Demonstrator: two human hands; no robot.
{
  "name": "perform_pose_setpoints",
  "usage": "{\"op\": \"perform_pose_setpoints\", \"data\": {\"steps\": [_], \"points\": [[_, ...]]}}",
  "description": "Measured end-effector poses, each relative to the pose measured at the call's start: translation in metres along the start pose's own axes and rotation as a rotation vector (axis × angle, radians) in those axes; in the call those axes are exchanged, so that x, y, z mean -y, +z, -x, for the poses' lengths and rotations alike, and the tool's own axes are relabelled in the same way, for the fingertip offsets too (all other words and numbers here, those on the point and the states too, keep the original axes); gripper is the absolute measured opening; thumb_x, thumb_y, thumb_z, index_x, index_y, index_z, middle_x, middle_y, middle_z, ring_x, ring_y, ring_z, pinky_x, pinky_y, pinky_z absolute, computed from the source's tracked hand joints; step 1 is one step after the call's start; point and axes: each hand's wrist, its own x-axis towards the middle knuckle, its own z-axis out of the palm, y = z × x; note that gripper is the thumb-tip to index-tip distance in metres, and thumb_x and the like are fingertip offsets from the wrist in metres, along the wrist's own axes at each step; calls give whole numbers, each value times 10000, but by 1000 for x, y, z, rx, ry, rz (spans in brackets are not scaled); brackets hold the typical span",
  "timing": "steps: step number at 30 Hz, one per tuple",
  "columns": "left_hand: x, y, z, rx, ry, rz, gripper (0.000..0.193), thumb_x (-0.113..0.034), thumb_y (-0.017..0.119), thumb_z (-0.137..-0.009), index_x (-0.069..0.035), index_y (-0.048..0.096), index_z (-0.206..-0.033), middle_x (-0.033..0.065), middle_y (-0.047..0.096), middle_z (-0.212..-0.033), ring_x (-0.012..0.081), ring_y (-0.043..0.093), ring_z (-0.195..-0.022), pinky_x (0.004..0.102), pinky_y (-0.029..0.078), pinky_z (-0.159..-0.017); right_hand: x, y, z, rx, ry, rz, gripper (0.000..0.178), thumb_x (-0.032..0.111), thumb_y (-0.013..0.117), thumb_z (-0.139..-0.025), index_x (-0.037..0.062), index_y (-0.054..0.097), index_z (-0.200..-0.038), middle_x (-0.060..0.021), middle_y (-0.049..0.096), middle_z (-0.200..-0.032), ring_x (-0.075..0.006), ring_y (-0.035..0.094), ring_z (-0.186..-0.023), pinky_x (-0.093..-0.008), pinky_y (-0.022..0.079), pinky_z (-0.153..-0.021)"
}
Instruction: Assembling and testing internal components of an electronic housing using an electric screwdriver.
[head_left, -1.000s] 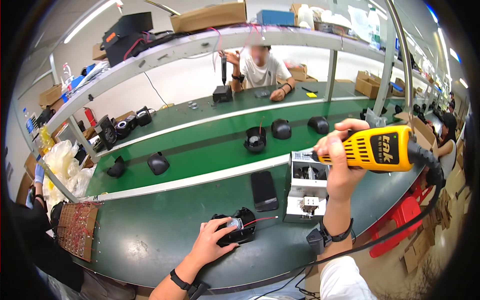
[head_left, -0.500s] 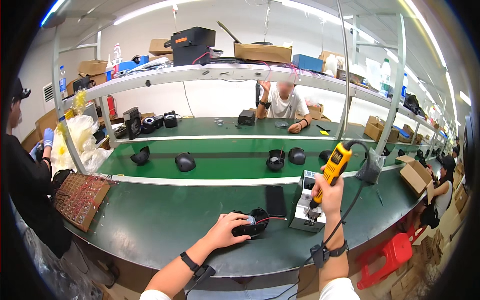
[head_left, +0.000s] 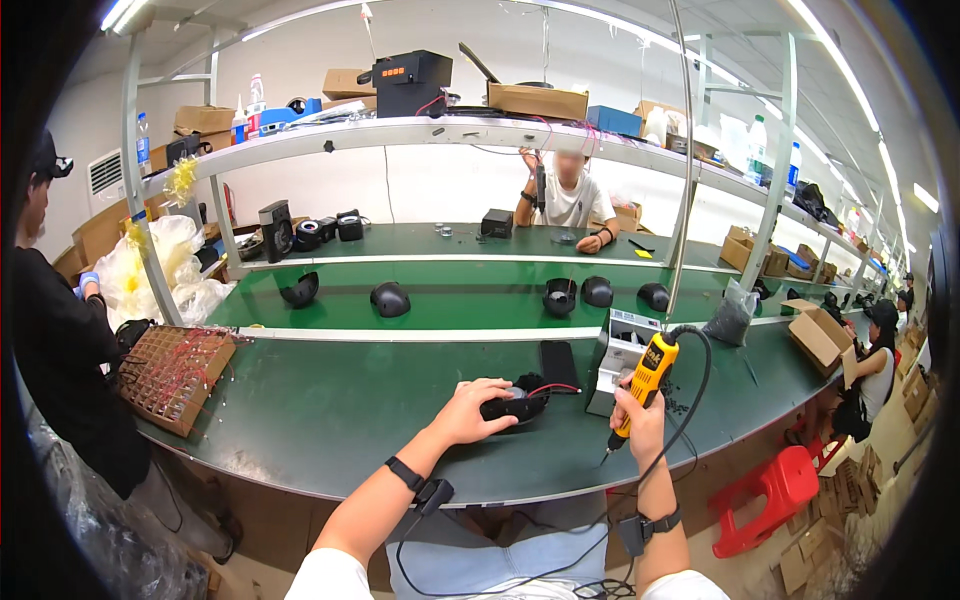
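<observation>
Apparent step: steadying black housing point(head_left: 522, 406), screwdriver point(head_left: 651, 372) ready.
Grip: right hand point(head_left: 641, 420) wrapped round screwdriver, left hand point(head_left: 468, 412) clasping housing; next move likely calls for aligning bit point(head_left: 606, 455).

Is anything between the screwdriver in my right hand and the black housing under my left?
Nothing visible stands between the yellow screwdriver and the black housing. Your left hand covers its left side; a red wire sticks out to the right.

One yellow screwdriver point(head_left: 651, 371), one phone point(head_left: 557, 363)
</observation>
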Motion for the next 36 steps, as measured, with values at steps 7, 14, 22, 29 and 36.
{"op": "perform_pose_setpoints", "data": {"steps": [7, 14, 22, 29, 36], "points": [[-1, 1, 3, 61, -16, -1, 440, -302, 814, -784, -92, 701, -1154, 104, 644, -1302, 286, 562, -1249, 435, 379, -1056, 0, 11, -3, -55, 23, 15, 212, 55, 660, -896, 40, 528, -1061, -29, 515, -620, -121, 516, -485, -286, 469, -487], [0, -1, 5, 58, -25, 2, 442, -299, 815, -778, -72, 700, -1139, 109, 645, -1283, 288, 571, -1226, 430, 382, -1051, -19, 12, -10, -76, 21, 65, 202, 73, 651, -912, 37, 556, -1087, -19, 518, -621, -112, 507, -478, -278, 451, -471], [-1, 1, 1, 85, -26, 9, 446, -273, 825, -766, -79, 690, -1144, 108, 642, -1294, 282, 571, -1230, 425, 372, -1057, -8, 10, -1, -95, -31, 65, 193, 68, 653, -919, 26, 561, -1084, -17, 527, -631, -104, 508, -480, -265, 448, -482], [-11, -3, -4, 121, 23, -152, 434, -210, 823, -756, -84, 660, -1137, 113, 636, -1297, 290, 574, -1229, 416, 404, -1016, 50, 0, -26, -100, -250, -78, 199, 57, 638, -918, 13, 549, -1089, -17, 505, -617, -97, 478, -461, -271, 430, -462], [-4, 13, -30, 208, 73, -191, 414, -141, 821, -733, -99, 647, -1106, 75, 659, -1232, 259, 600, -1178, 407, 428, -930, 63, -18, -96, -144, -365, -18, 155, 80, 657, -923, -13, 566, -1007, -22, 533, -624, -95, 503, -476, -260, 445, -478]]}}
